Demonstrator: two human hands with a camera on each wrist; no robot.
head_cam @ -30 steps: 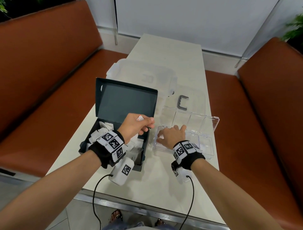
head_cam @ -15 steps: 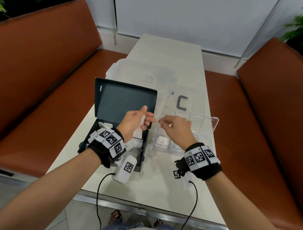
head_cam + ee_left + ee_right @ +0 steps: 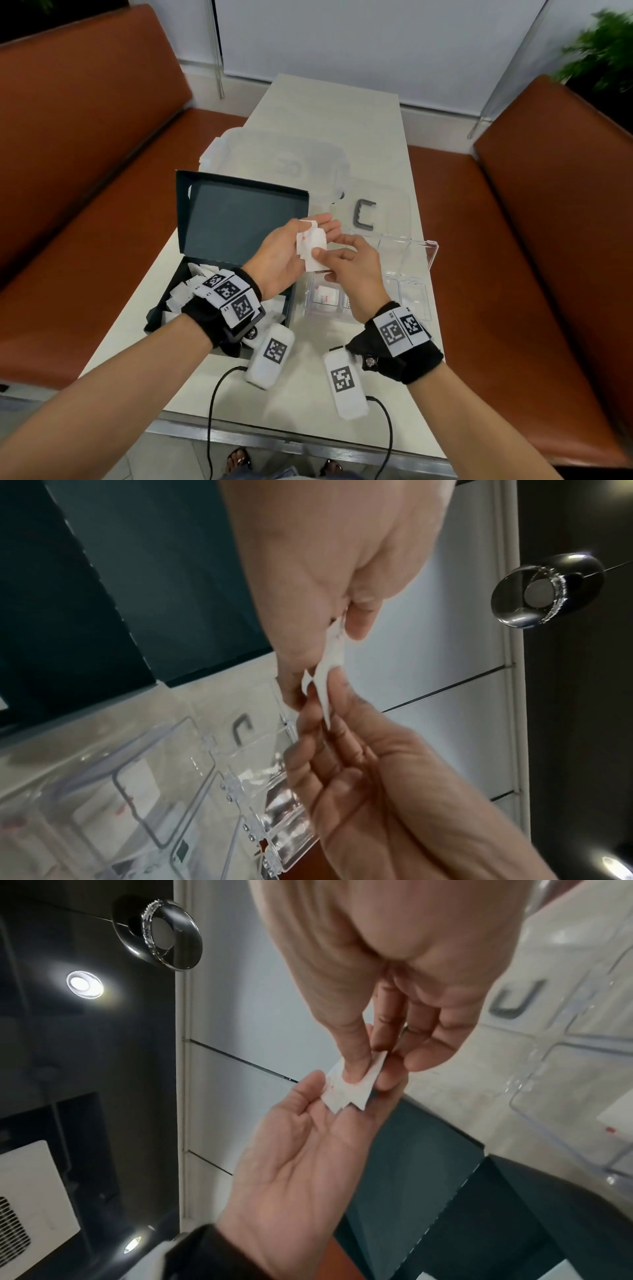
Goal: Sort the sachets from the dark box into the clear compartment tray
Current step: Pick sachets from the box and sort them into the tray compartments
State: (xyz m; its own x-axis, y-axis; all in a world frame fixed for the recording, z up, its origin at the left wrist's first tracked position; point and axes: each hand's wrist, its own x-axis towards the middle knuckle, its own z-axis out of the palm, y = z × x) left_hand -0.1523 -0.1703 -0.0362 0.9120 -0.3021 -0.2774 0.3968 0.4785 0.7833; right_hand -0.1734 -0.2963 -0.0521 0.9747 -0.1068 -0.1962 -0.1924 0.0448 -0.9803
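The dark box (image 3: pixel 239 219) stands open at the table's left, with loose white sachets (image 3: pixel 181 294) in its base. To its right lies the clear compartment tray (image 3: pixel 416 298), with sachets (image 3: pixel 325 296) in its near-left compartment. My left hand (image 3: pixel 301 240) is raised palm up between box and tray and holds a small stack of white sachets (image 3: pixel 313 246) under its thumb. My right hand (image 3: pixel 339 260) meets it from the right and pinches one sachet (image 3: pixel 352 1093) between thumb and fingers. In the left wrist view that sachet (image 3: pixel 330 669) shows edge-on between both hands.
A clear lid (image 3: pixel 284 161) and a grey U-shaped handle (image 3: pixel 364 214) lie behind the box and tray. Orange benches (image 3: pixel 85 171) flank the narrow table. White tagged packs (image 3: pixel 272 356) with cables hang below both wrists near the front edge.
My right hand has left the tray and come up to my left hand. The left hand has turned palm up with its sachets, and the right now pinches one of them.
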